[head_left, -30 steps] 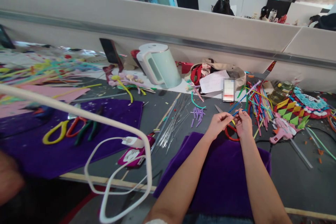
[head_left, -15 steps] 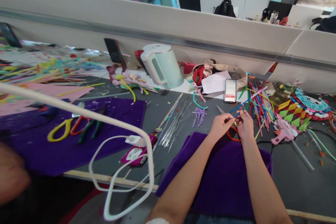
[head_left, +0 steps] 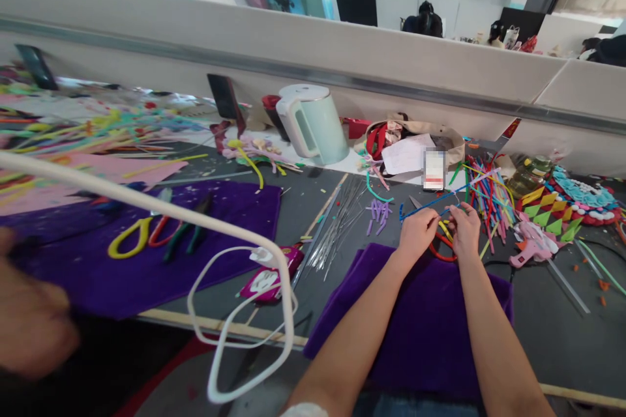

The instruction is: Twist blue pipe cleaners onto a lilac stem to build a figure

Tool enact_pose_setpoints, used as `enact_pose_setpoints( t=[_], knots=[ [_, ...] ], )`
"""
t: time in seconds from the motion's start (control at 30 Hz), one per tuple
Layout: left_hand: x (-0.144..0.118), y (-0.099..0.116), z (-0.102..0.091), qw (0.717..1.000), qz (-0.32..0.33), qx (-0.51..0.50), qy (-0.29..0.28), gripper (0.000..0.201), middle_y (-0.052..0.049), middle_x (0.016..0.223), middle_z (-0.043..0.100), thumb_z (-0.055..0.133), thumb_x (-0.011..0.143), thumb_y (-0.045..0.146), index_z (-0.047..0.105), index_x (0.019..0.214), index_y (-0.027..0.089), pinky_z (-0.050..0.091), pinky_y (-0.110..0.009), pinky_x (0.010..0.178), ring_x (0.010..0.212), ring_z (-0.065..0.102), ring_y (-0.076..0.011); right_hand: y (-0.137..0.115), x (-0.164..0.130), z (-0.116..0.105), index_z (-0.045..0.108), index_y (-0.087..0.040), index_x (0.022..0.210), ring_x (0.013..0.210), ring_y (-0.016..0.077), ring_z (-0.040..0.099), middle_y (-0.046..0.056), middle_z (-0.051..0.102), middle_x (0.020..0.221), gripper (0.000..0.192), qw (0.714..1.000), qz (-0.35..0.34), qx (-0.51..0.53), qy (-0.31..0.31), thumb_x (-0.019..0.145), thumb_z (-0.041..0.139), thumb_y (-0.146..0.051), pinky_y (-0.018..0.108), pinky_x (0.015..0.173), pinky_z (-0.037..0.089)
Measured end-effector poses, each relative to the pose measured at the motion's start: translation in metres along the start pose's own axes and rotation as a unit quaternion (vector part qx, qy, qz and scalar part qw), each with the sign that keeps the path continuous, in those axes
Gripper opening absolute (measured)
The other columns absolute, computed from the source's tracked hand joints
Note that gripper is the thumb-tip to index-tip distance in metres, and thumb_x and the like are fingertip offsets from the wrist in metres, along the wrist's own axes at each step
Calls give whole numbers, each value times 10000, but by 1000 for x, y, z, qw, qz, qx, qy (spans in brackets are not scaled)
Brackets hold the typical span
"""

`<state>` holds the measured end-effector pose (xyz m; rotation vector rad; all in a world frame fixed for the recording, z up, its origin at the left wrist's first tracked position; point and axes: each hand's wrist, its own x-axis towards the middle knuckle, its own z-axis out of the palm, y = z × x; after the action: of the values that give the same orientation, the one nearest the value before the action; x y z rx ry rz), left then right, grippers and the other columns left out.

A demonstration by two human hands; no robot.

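Note:
My left hand [head_left: 419, 233] is closed in a pinch on a blue pipe cleaner [head_left: 415, 210], whose bent end sticks out to the left. Close beside it, the fingertips of my right hand [head_left: 464, 228] pinch the same blue strand, and a thin bit of it shows between the hands. A stretch of blue also runs up to the right behind the fingers; how the strand is folded there is hard to make out. Under my hands lie scissors with red and yellow handles [head_left: 443, 254], partly hidden. My forearms rest over a folded purple cloth [head_left: 420, 332].
Pipe cleaners [head_left: 489, 199], a pink glue gun [head_left: 533, 241] and a phone [head_left: 433, 172] lie nearby. Leftward are metal wires [head_left: 337, 228], purple pieces [head_left: 379, 216], a kettle [head_left: 315, 124] and a white cable [head_left: 288, 287]. Another person's blurred hand [head_left: 36, 313] is at far left.
The blue pipe cleaner now extends out left past my left hand, with its bent end in sight. My hands stay close together. The view has shifted slightly left.

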<state>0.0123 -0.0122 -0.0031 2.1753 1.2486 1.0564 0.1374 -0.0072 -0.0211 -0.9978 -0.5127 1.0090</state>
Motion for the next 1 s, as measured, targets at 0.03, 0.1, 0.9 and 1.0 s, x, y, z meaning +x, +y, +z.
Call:
enact_pose_setpoints(
  t=[0.03,0.1,0.9,1.0],
  knots=[
    [0,0,1,1000,0,0,-1,166,-23,756,606,472,862,211,609,770,196,372,-236,655,711,548,-137,2,1,0,479,-201,873,462,57,462,-8,672,707,425,1000,18,10,4,566,760,-285,154,370,297],
    [-1,0,3,1000,7,-2,-1,161,-25,763,609,474,859,206,608,770,194,373,-237,659,711,548,-137,5,3,-1,503,-185,777,468,48,449,6,673,728,357,999,43,31,8,551,760,-286,158,367,300],
    [-1,-7,2,997,-50,-4,53,176,-18,699,608,485,837,224,601,708,200,342,-254,625,674,542,-150,3,-3,-2,626,-169,846,456,42,434,-33,590,641,302,998,-29,-32,-44,582,736,-264,133,345,269],
    [-1,-9,3,997,-54,-7,57,177,-12,677,604,489,832,226,597,693,201,335,-251,615,648,534,-146,1,-2,-3,624,-171,857,460,41,437,-19,616,672,311,998,-30,-31,-56,584,739,-267,130,346,269]
  ],
)
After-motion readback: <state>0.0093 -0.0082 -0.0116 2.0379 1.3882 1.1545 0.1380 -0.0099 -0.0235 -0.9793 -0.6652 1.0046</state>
